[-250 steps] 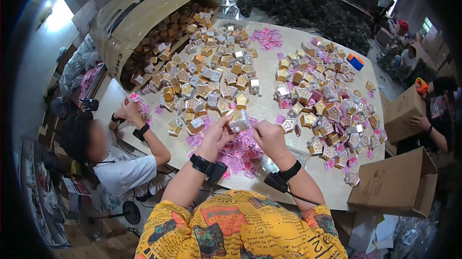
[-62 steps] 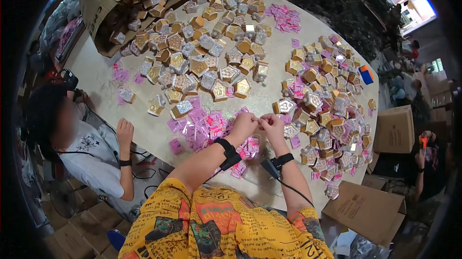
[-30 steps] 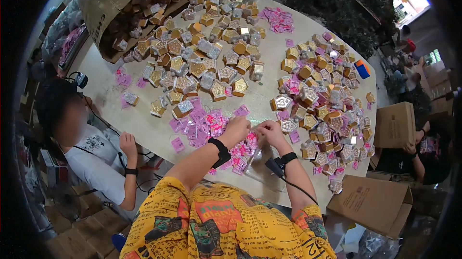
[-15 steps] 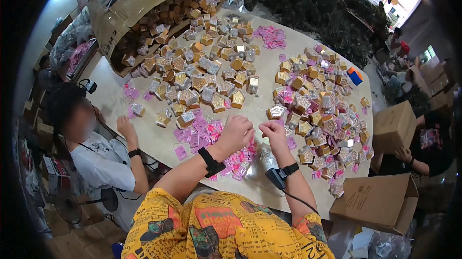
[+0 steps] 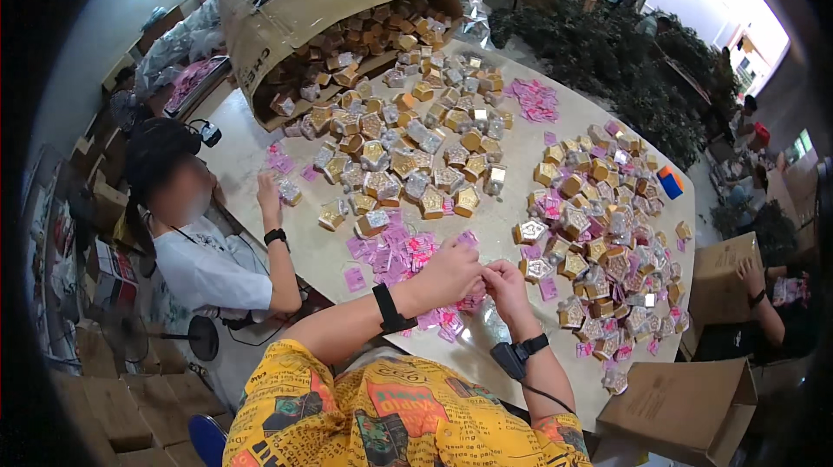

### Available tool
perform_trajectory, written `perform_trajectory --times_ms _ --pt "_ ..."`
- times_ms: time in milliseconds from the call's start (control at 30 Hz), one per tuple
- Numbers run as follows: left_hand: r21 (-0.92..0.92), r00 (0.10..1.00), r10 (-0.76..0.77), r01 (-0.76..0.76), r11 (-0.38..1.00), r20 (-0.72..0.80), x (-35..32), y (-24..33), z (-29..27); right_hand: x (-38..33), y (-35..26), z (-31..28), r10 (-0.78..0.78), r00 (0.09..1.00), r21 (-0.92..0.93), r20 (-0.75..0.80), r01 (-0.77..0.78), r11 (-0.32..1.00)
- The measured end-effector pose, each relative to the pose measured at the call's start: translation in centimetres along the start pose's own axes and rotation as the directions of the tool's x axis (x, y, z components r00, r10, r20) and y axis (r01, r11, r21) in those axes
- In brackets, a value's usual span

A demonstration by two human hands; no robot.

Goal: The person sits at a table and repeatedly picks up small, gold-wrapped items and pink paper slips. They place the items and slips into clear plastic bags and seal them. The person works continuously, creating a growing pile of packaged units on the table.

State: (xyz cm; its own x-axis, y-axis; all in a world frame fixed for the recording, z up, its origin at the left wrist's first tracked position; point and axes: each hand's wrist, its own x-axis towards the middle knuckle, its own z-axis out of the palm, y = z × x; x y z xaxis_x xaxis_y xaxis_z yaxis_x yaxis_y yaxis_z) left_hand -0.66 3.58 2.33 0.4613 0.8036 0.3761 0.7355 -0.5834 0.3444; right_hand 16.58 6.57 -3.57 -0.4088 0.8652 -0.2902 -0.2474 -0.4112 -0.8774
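My left hand [image 5: 449, 278] and my right hand [image 5: 510, 296] meet over the near part of the table. Their fingers are closed and pinched together at the tips; whatever is between them is too small or hidden to name. Beneath and beside my left hand lies a pile of pink and lilac printed cards [image 5: 395, 252]. A clear plastic bag [image 5: 493, 328] shows by my right wrist. Ahead is a heap of gold pentagon-shaped boxes [image 5: 408, 159], some with silvery tops or wrapping. Another heap of such boxes [image 5: 607, 241], mixed with pink cards, spreads to the right.
A large carton [image 5: 286, 16] lies tipped on its side at the far left, spilling gold boxes. An orange-and-blue object [image 5: 670, 182] sits at the right edge. At left, a co-worker's hand [image 5: 269, 194] is by a box. An open carton [image 5: 677, 397] stands lower right.
My hands, apart before, have come together at the fingertips. The whole view has shifted, so the table sits further right. A co-worker's hand on the left has moved nearer a box.
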Motion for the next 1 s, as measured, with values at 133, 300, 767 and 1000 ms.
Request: perform_trajectory --times_ms 133,300,767,1000 --pt "0.104 0.995 0.058 -0.050 0.993 -0.076 0.5 -0.2 -0.6 0.2 0.1 0.1 0.011 1.000 0.008 0.025 -0.011 1.000" --pt "0.190 0.992 0.124 -0.129 0.973 0.037 1.2 -0.9 -1.0 0.5 0.5 -1.0 0.077 0.993 -0.011 0.092 -0.076 0.997" --pt "-0.384 0.856 -0.345 0.489 0.783 0.385 3.1 -5.5 3.8 2.1 -2.2 -1.2 0.014 0.999 -0.506 0.050 0.013 0.863" --pt "-0.527 0.730 -0.364 0.675 0.516 0.579 5.3 -8.8 4.9 3.3 -3.1 -0.3 -0.410 0.825 -0.877 0.389 0.468 0.109"
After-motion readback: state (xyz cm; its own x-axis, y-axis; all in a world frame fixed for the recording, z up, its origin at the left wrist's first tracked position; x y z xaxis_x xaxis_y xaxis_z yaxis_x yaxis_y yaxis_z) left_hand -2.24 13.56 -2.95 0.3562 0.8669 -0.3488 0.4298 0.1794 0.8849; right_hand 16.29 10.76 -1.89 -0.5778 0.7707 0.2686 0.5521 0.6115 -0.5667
